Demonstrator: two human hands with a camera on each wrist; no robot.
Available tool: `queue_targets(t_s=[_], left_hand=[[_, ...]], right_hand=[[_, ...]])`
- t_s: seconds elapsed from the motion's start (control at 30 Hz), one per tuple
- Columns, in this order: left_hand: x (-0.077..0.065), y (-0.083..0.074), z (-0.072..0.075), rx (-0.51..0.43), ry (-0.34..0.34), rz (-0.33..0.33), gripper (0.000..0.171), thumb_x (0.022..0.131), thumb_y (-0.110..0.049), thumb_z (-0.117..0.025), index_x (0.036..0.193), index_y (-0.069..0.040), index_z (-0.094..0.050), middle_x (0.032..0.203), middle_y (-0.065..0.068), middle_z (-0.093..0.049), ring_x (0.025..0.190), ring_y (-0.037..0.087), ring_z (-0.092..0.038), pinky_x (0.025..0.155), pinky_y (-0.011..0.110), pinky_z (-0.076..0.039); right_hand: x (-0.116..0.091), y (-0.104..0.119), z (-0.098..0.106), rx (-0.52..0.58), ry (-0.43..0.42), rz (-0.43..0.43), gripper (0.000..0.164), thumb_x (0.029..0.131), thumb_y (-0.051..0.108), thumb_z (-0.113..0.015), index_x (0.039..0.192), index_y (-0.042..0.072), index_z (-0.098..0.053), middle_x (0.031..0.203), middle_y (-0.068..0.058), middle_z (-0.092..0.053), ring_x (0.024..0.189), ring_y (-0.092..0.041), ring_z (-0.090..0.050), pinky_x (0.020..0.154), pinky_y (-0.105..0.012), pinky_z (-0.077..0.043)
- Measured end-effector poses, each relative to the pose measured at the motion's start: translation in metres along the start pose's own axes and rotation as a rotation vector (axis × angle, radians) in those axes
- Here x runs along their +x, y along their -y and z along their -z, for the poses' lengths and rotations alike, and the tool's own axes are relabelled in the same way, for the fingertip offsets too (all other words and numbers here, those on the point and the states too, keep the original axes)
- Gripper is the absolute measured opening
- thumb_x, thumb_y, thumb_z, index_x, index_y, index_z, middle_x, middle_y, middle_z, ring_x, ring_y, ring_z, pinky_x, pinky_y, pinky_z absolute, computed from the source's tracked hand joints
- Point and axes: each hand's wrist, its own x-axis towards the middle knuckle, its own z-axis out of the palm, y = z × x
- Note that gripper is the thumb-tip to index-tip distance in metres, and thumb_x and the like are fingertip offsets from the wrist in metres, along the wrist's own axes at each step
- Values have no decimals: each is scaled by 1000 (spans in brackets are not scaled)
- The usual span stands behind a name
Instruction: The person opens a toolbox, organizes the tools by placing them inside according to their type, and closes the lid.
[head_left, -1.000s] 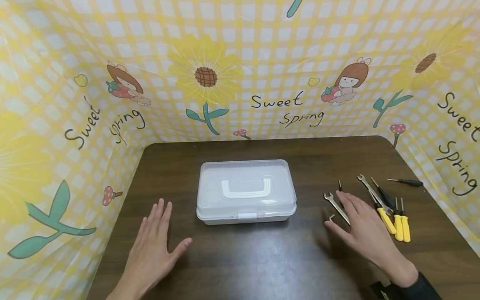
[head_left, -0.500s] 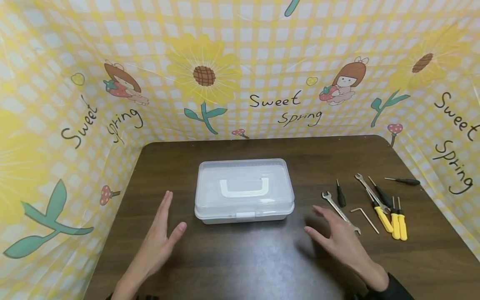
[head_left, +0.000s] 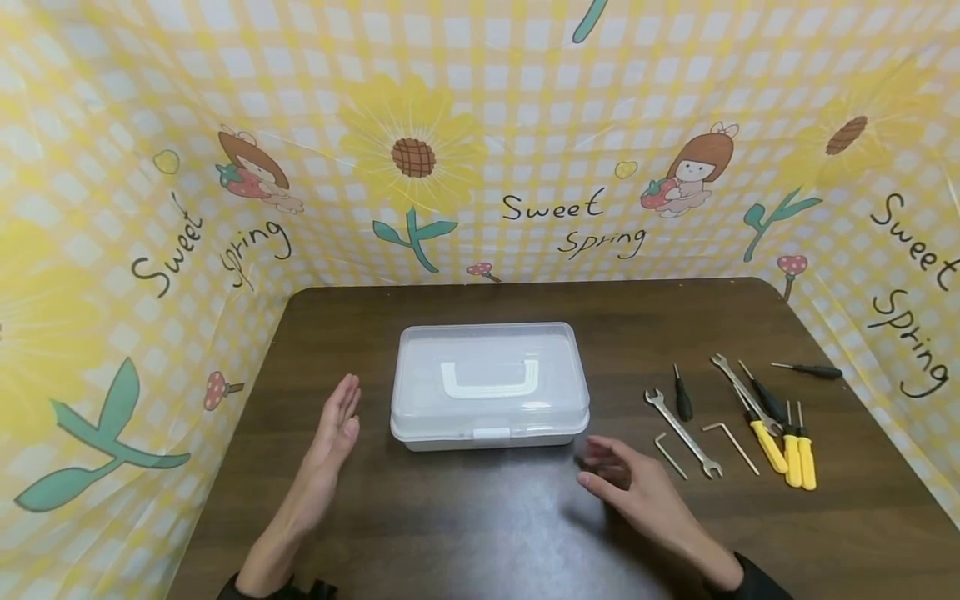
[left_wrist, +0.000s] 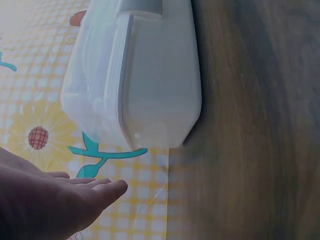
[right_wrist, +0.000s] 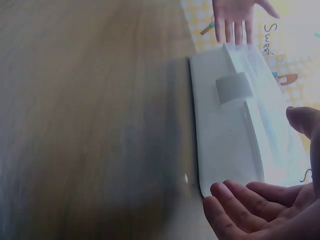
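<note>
In the middle of the dark wooden table sits a white plastic box (head_left: pixel 435 429) with a translucent lid (head_left: pixel 491 346), a folded carry handle (head_left: pixel 491 390) and a front latch (head_left: pixel 492 434). The lid is down. My left hand (head_left: pixel 326 446) is held to the left of the box, palm turned inward, fingers straight and holding nothing. Near the box's front right corner is my right hand (head_left: pixel 637 487), its fingers loosely bent with nothing in them. In the right wrist view the fingers (right_wrist: pixel 240 205) appear by the box's end; whether they touch it I cannot tell.
To the right lie a wrench (head_left: pixel 682 433), two hex keys, another wrench (head_left: pixel 731 375), several black-handled screwdrivers (head_left: pixel 682 398) and several yellow-handled ones (head_left: pixel 806 458). A patterned cloth (head_left: pixel 555 142) hangs round the table's back and sides.
My right hand has moved left from above the tools to the box's right corner, uncovering the hex keys and wrench. My left hand has turned its palm toward the box.
</note>
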Motion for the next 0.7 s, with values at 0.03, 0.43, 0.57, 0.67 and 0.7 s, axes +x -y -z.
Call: queue_targets(t_s=[0.03,0.43,0.57,0.67,0.7], left_hand=[[1,0,-1,-12,0,-3,64,116,-31,-29,171,-16,0,178,15,-1,163,41,-3,111,3,-22],[20,-1,-15,-67,-53,72,70,115,-36,-35,171,-11,-1,178,14,-2,164,34,-2,128,62,-8],[27,-1,-20,-90,-61,95,73,114,-36,-39,171,-13,0,178,13,1,164,34,-2,129,62,-8],[31,1,-24,-115,-60,104,74,114,-37,-40,171,-11,1,178,14,2,164,35,0,129,61,-7],[32,1,-25,-124,-61,107,75,114,-37,-41,171,-11,2,178,14,3,164,35,0,129,61,-6]], right_hand=[[0,1,-2,34,10,-6,50,97,19,-80,138,-3,-63,122,-15,-76,107,-30,-76,92,-36,-61],[15,5,-17,432,220,-164,57,105,15,-68,148,-15,-47,142,-32,-61,131,-38,-63,100,-31,-57],[18,5,-25,643,279,-249,64,106,14,-66,152,-19,-37,150,-37,-51,137,-35,-58,107,-38,-54],[21,5,-31,762,311,-296,66,107,14,-64,153,-20,-32,153,-37,-48,140,-33,-56,112,-40,-50],[22,6,-34,796,319,-312,66,107,14,-64,153,-20,-31,153,-37,-47,140,-33,-56,113,-40,-49]])
